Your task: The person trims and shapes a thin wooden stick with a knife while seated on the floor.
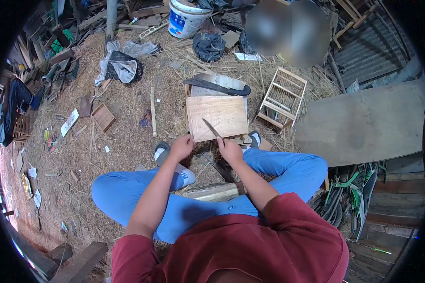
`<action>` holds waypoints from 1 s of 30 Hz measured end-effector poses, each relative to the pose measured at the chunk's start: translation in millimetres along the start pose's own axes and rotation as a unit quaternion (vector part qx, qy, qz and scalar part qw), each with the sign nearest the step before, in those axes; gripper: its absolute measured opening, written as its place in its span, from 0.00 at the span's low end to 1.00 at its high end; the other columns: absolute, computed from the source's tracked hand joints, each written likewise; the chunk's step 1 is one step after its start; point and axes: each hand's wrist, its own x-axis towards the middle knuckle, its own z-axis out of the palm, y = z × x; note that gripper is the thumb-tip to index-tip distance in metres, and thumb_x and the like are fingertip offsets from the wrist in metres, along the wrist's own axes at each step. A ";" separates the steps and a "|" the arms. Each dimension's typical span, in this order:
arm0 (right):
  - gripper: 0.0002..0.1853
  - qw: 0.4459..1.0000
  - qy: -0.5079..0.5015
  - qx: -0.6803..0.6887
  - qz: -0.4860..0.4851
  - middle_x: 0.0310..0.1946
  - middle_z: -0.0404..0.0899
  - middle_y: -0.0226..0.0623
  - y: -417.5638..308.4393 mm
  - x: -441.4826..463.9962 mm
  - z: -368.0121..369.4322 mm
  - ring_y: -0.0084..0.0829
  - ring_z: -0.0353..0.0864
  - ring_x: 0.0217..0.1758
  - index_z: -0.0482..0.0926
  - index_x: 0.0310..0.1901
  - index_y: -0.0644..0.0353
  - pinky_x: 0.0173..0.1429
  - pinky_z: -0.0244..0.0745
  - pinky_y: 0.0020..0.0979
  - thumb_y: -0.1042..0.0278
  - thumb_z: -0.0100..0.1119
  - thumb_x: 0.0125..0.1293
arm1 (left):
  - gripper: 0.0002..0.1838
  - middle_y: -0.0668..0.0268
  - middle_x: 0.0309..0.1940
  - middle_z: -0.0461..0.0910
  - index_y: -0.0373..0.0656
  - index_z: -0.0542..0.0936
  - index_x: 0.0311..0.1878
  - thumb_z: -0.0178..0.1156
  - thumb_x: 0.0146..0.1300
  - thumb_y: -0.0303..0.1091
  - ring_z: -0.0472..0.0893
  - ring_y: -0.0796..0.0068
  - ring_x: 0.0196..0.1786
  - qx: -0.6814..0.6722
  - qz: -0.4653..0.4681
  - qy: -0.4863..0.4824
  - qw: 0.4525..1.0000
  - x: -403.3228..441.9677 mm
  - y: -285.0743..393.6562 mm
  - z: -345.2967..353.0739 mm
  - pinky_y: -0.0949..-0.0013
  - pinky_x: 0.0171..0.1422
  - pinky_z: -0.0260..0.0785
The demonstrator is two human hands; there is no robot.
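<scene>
Maroon shirt (250,247), short plain sleeves (133,250); blue trousers (288,170) with a round waist button (230,208). From the button, dark-and-white footwear (161,152) shows at ten and one o'clock.

Looks like a rough woodworking shed: ground (89,165) covered in chips (127,108) and straw (311,76), scrap timber (63,56) heaped at 10 o'clock, wooden board (222,108) and big blade (212,87) at 12, slatted wooden frame (279,109) at 2, corrugated sheet (373,52) farther out at 2.

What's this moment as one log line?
left grip: beside near-left corner of pale rectangular wooden board | right grip: holds slim metal knife over board | black-handled machete: beyond board
</scene>
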 end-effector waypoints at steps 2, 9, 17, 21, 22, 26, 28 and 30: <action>0.35 0.999 0.001 0.045 0.005 0.28 0.83 0.58 -5.0 -6.6 10.9 0.59 0.85 0.35 0.85 0.29 0.62 0.43 0.79 0.56 0.37 0.45 0.76 | 0.14 0.45 0.31 0.82 0.36 0.81 0.36 0.58 0.69 0.40 0.82 0.42 0.36 0.009 0.004 0.005 1.000 -6.5 2.3 1.9 0.47 0.41 0.72; 0.34 0.998 -0.042 0.031 -0.045 0.28 0.83 0.59 -28.2 -19.4 17.1 0.60 0.85 0.35 0.84 0.29 0.64 0.43 0.79 0.56 0.37 0.46 0.75 | 0.14 0.46 0.31 0.83 0.36 0.82 0.37 0.57 0.70 0.39 0.83 0.45 0.36 -0.007 -0.006 0.023 1.000 -10.9 14.9 -3.6 0.49 0.43 0.73; 0.33 0.997 -0.034 0.005 -0.063 0.27 0.84 0.56 -29.9 -17.0 15.7 0.57 0.86 0.33 0.84 0.29 0.62 0.41 0.80 0.55 0.37 0.48 0.74 | 0.15 0.51 0.29 0.83 0.37 0.82 0.38 0.59 0.71 0.41 0.83 0.54 0.32 0.004 -0.002 0.063 0.998 -14.5 10.2 4.1 0.54 0.39 0.72; 0.32 0.998 -0.024 -0.017 -0.064 0.27 0.85 0.55 -22.8 -15.1 13.7 0.55 0.87 0.34 0.85 0.29 0.61 0.41 0.81 0.54 0.37 0.49 0.73 | 0.15 0.49 0.29 0.82 0.38 0.83 0.40 0.59 0.71 0.42 0.82 0.52 0.31 -0.020 0.015 0.087 0.996 -19.6 17.7 1.5 0.53 0.38 0.72; 0.32 0.998 -0.022 -0.016 -0.063 0.27 0.85 0.55 -18.6 -14.1 12.8 0.55 0.87 0.34 0.85 0.29 0.61 0.41 0.81 0.54 0.37 0.49 0.73 | 0.16 0.49 0.29 0.82 0.38 0.83 0.40 0.59 0.71 0.43 0.82 0.51 0.31 -0.015 0.020 0.091 0.996 -19.2 17.1 2.3 0.54 0.38 0.72; 0.34 0.999 -0.010 -0.028 -0.045 0.28 0.85 0.55 -2.0 -11.2 19.4 0.56 0.87 0.34 0.85 0.29 0.61 0.41 0.81 0.54 0.35 0.48 0.73 | 0.11 0.47 0.33 0.84 0.39 0.83 0.41 0.60 0.70 0.38 0.84 0.45 0.37 0.012 0.012 0.065 0.998 -14.7 15.3 1.2 0.51 0.44 0.75; 0.35 0.998 0.000 -0.035 -0.044 0.29 0.85 0.55 5.8 -9.6 24.0 0.55 0.87 0.35 0.85 0.29 0.61 0.42 0.81 0.54 0.34 0.47 0.74 | 0.12 0.47 0.34 0.84 0.39 0.83 0.41 0.59 0.70 0.39 0.84 0.44 0.38 0.006 0.013 0.061 0.998 -14.3 12.6 2.0 0.50 0.45 0.75; 0.34 0.999 0.013 0.005 0.035 0.27 0.84 0.55 15.5 -7.0 17.4 0.57 0.85 0.33 0.84 0.28 0.62 0.40 0.80 0.55 0.35 0.47 0.74 | 0.14 0.47 0.32 0.83 0.38 0.83 0.40 0.59 0.71 0.41 0.84 0.48 0.36 0.018 0.019 0.059 0.998 -12.0 10.1 1.7 0.52 0.43 0.74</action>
